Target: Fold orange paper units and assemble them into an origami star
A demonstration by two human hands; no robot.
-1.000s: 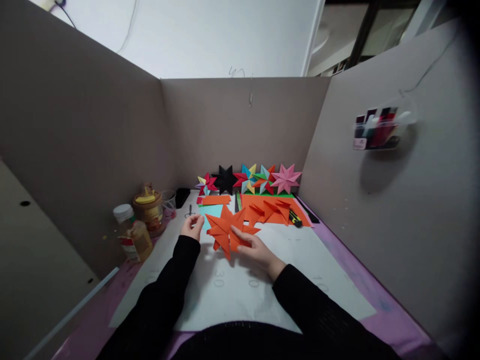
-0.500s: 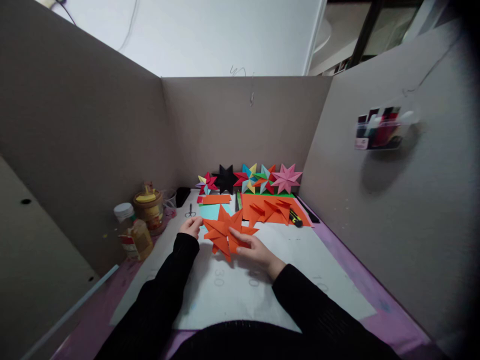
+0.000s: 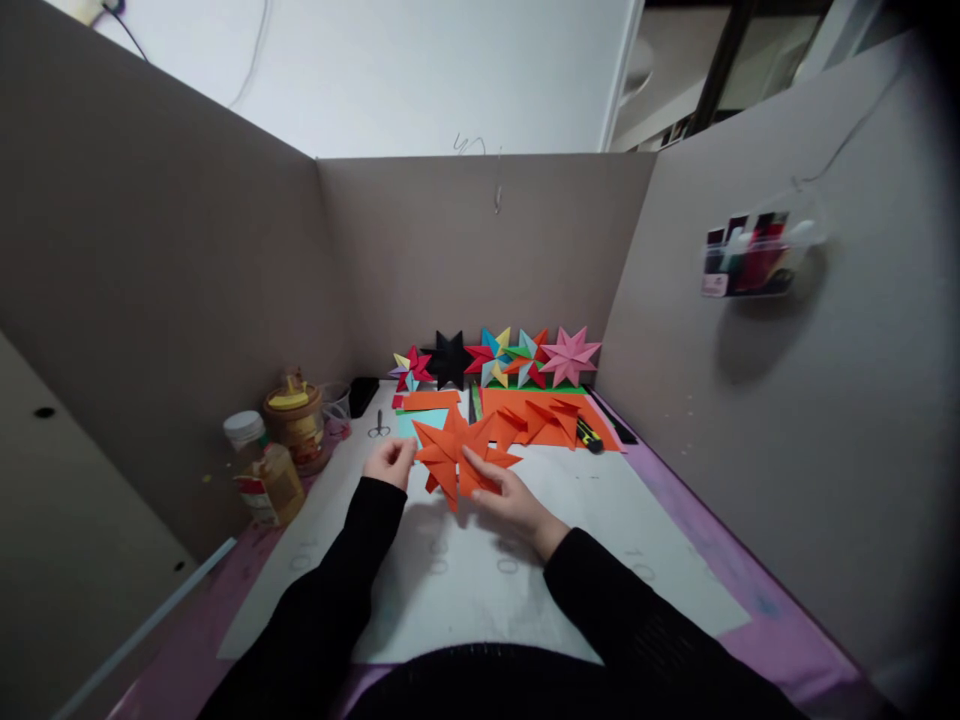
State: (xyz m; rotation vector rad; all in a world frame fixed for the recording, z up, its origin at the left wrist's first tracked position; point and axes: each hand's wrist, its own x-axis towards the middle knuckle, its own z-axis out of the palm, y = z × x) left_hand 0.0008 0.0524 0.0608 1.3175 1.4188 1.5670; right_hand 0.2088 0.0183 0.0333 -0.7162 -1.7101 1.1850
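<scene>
An orange folded-paper star (image 3: 448, 447) with several points is held up above the white sheet. My right hand (image 3: 514, 497) grips it from the lower right, thumb across its front and the other fingers partly behind. At the star's left edge my left hand (image 3: 390, 462) is closed, its fingertips pinched against a paper point; the exact spot of contact is too small to make out. Behind the star lie loose orange folded pieces (image 3: 551, 422) on orange paper (image 3: 491, 402).
A yellow-black cutter (image 3: 589, 435) lies right of the folded pieces, small scissors (image 3: 379, 425) to the left. Several finished paper stars (image 3: 570, 356) lean on the back wall. A glue bottle (image 3: 268, 480) and a brown jar (image 3: 298, 425) stand at left. A clear bag (image 3: 750, 255) hangs at right.
The star has turned slightly in my right hand. My left hand has shifted a little right, and its fingers have curled in more tightly at the star's left edge.
</scene>
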